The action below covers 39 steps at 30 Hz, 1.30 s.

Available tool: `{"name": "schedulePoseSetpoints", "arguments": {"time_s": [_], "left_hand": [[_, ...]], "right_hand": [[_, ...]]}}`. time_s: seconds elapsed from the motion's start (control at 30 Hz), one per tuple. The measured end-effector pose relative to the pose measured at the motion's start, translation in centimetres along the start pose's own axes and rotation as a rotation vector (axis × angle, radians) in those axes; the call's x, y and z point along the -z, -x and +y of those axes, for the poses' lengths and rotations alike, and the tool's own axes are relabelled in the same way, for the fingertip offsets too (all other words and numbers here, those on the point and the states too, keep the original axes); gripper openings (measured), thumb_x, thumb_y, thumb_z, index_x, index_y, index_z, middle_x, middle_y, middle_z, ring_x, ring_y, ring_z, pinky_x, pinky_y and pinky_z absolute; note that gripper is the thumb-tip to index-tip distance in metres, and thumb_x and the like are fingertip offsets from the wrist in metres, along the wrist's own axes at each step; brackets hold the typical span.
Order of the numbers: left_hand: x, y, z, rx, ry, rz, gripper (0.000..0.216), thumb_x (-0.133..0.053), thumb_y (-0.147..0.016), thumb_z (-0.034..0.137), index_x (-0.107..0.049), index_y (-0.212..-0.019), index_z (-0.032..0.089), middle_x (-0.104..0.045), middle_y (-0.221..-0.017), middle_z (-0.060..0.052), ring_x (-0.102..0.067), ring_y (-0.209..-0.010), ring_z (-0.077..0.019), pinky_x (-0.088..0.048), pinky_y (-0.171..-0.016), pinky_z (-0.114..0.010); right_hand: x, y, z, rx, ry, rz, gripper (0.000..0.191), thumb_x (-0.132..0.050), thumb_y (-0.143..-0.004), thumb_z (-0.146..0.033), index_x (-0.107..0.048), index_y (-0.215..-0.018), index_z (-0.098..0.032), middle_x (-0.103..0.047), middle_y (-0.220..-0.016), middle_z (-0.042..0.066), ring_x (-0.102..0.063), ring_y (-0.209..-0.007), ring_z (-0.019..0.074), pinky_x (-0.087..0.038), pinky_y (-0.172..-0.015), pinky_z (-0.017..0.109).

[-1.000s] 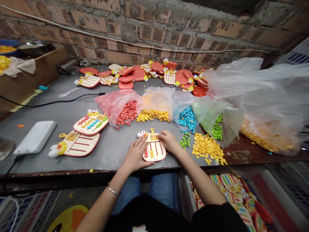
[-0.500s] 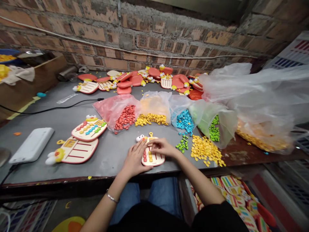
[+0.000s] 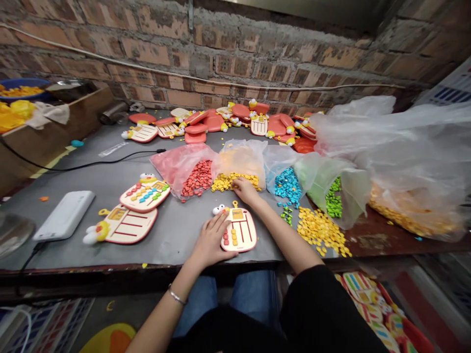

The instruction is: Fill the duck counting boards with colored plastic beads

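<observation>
A cream toy counting board (image 3: 247,238) with a red rim, a duck-like head and slotted columns lies flat near the table's front edge. Red and yellow beads sit low in its two left columns; the other slots are bare. My left hand (image 3: 212,238) grips its left side, fingers over the face and thumb along the bottom edge. Beyond the board, my right hand (image 3: 246,190) reaches to the yellow beads (image 3: 224,182) spilling from a clear bag. Its fingers are curled together at the pile, and whatever is between the fingertips is hidden.
Bags of red beads (image 3: 198,177), blue beads (image 3: 287,185) and green beads (image 3: 333,198) lie in a row. Loose yellow pieces (image 3: 320,230) spread at right. Two boards (image 3: 132,226) overlap at left beside a white power bank (image 3: 65,215). More boards (image 3: 213,121) are heaped by the brick wall.
My right hand has left the board and moved forward to the yellow beads. My left hand stays on the board, and the whole view has shifted slightly.
</observation>
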State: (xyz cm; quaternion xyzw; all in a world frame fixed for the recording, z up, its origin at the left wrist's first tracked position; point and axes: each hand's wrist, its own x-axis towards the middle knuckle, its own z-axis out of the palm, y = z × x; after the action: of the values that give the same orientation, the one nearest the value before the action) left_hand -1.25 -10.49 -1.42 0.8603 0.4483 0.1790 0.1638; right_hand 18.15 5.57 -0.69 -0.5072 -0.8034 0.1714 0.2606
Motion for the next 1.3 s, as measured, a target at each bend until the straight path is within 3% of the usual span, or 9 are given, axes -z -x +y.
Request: {"name": "schedulePoseSetpoints", "arguments": {"time_s": [0.2,0.37,0.5,0.67,0.83,1.0,1.17,1.3], "left_hand": [[-0.3,0.0,-0.3,0.0,0.007,-0.002,0.09,-0.076,-0.063,0.056,-0.042,-0.138,0.019,-0.028,-0.155,-0.015,-0.025,-0.143,-0.0328,-0.029,-0.108,-0.047],[-0.5,0.1,-0.4,-0.01,0.019,0.016,0.088,-0.076,-0.065,0.053,-0.041,-0.139,0.021,-0.029,-0.155,-0.014,-0.025,-0.142,-0.0331,-0.029,-0.109,-0.048],[-0.4,0.0,-0.2,-0.007,0.012,0.015,0.085,-0.075,-0.066,0.051,-0.042,-0.138,0.022,-0.029,-0.155,-0.013,-0.026,-0.142,-0.0333,-0.029,-0.108,-0.048],[-0.3,-0.1,-0.1,-0.005,-0.004,0.005,0.087,-0.075,-0.065,0.053,-0.042,-0.138,0.021,-0.03,-0.155,-0.013,-0.027,-0.142,-0.033,-0.03,-0.108,-0.048],[-0.3,0.0,-0.1,0.009,0.007,-0.002,0.087,-0.074,-0.064,0.054,-0.042,-0.138,0.022,-0.03,-0.155,-0.013,-0.028,-0.141,-0.0341,-0.028,-0.108,-0.048],[-0.1,-0.1,0.0,0.005,0.016,-0.006,0.092,-0.077,-0.06,0.052,-0.041,-0.139,0.021,-0.031,-0.154,-0.013,-0.028,-0.141,-0.0331,-0.029,-0.107,-0.047],[0.1,-0.1,0.2,0.001,0.002,-0.018,0.093,-0.076,-0.06,0.052,-0.041,-0.14,0.02,-0.029,-0.155,-0.013,-0.027,-0.142,-0.0315,-0.029,-0.108,-0.046],[0.0,-0.1,0.1,-0.004,0.009,-0.025,0.096,-0.076,-0.061,0.051,-0.037,-0.143,0.02,-0.028,-0.155,-0.013,-0.026,-0.142,-0.0318,-0.028,-0.109,-0.045]], "right_hand": [[3.1,6.2,-0.7,-0.013,-0.318,0.077,0.012,-0.058,-0.082,-0.017,-0.066,-0.09,-0.017,-0.057,-0.095,0.007,-0.059,-0.078,0.0145,-0.052,-0.064,0.026],[3.2,9.7,-1.9,0.056,-0.156,-0.001,0.013,-0.056,-0.085,-0.016,-0.064,-0.096,-0.018,-0.062,-0.087,0.005,-0.058,-0.077,0.0161,-0.048,-0.07,0.029],[1.9,10.1,-1.9,0.125,0.117,-0.002,0.014,-0.054,-0.088,-0.012,-0.062,-0.078,-0.018,-0.058,-0.079,0.005,-0.052,-0.078,0.0179,-0.042,-0.071,0.029],[1.7,10.8,-1.6,0.155,0.208,0.011,0.019,-0.052,-0.09,-0.012,-0.062,-0.075,-0.018,-0.056,-0.078,0.005,-0.049,-0.077,0.0183,-0.04,-0.068,0.028],[2.2,11.6,-1.8,0.174,0.137,-0.05,0.018,-0.051,-0.09,-0.012,-0.065,-0.079,-0.018,-0.058,-0.078,0.006,-0.051,-0.076,0.0186,-0.041,-0.067,0.029],[2.7,12.5,-1.9,0.144,-0.046,-0.034,0.019,-0.051,-0.092,-0.018,-0.065,-0.105,-0.018,-0.067,-0.087,0.008,-0.059,-0.079,0.0199,-0.047,-0.073,0.032],[3.9,12.7,-2.0,0.118,-0.117,-0.141,0.021,-0.055,-0.09,-0.019,-0.066,-0.108,-0.02,-0.072,-0.098,0.009,-0.065,-0.086,0.0213,-0.049,-0.078,0.033],[2.7,12.3,-2.6,0.092,-0.15,-0.119,0.023,-0.058,-0.088,-0.018,-0.067,-0.109,-0.02,-0.072,-0.095,0.008,-0.065,-0.083,0.0208,-0.05,-0.076,0.033]]}}
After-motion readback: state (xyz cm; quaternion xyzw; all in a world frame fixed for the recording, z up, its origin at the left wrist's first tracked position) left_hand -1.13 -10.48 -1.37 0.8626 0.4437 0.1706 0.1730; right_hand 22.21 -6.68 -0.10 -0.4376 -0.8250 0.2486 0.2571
